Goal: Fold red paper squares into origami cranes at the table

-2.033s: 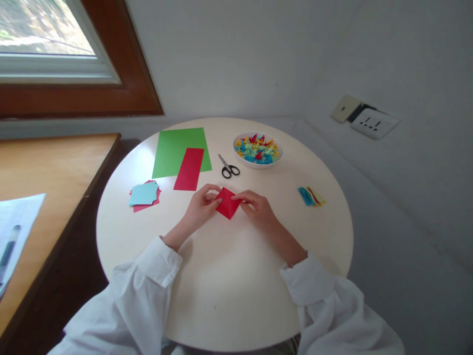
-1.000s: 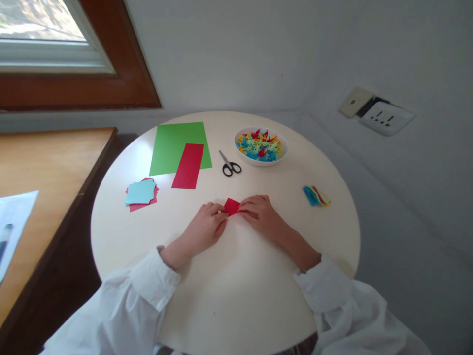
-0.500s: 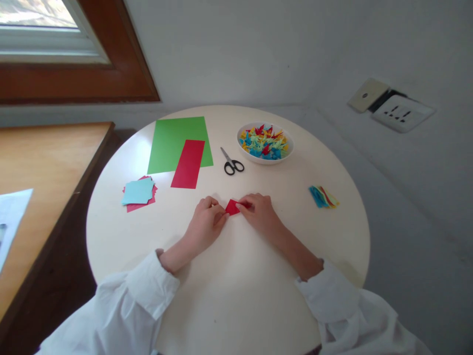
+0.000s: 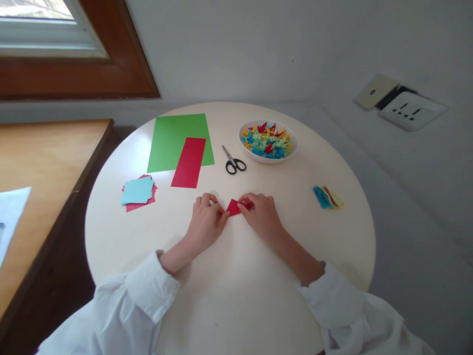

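A small folded red paper (image 4: pixel 234 207) lies on the round white table (image 4: pixel 229 286), between my two hands. My left hand (image 4: pixel 205 224) presses on its left edge with curled fingers. My right hand (image 4: pixel 260 215) pinches the paper's right side, fingers closed over it. Most of the paper is hidden under my fingers.
Behind my hands lie a green sheet (image 4: pixel 180 142), a red strip (image 4: pixel 189 155) and black scissors (image 4: pixel 233 160). A white bowl (image 4: pixel 268 141) holds several folded coloured papers. Blue and red squares (image 4: pixel 138 192) sit at the left, coloured scraps (image 4: pixel 327 197) at the right. A wooden desk (image 4: pixel 40 182) stands left.
The red paper, held up as an open square two seconds ago, is now folded smaller and pressed flat on the table. Both hands came down onto it.
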Demonstrator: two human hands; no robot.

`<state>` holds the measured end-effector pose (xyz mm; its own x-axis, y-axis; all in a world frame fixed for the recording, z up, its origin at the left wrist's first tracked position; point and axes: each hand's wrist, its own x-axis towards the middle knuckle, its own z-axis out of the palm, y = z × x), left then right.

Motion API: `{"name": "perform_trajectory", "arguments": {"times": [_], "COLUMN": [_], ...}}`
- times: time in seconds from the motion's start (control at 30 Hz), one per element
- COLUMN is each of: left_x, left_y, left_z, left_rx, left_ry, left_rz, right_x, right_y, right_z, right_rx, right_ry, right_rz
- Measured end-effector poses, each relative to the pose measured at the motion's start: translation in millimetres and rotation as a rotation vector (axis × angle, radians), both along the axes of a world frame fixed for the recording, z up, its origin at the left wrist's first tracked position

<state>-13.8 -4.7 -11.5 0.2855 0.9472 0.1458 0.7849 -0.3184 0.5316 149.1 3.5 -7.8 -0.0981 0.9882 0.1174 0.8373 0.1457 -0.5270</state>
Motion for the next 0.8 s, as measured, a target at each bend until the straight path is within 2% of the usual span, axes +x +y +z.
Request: {"name": "perform_trajectory", "arguments": {"times": [0.8], "left_x": [4.4], "left_y": [0.8], "left_z": [1.9], "left_rx": [-0.033], "left_ry": [0.034], "left_rz": [0.040], "right_x": [-1.3], "right_y": [-0.6], "right_z": [-4.2], "right_rx": [0.065], "right_ry": [-0.040], "right_rz": [0.013]}}
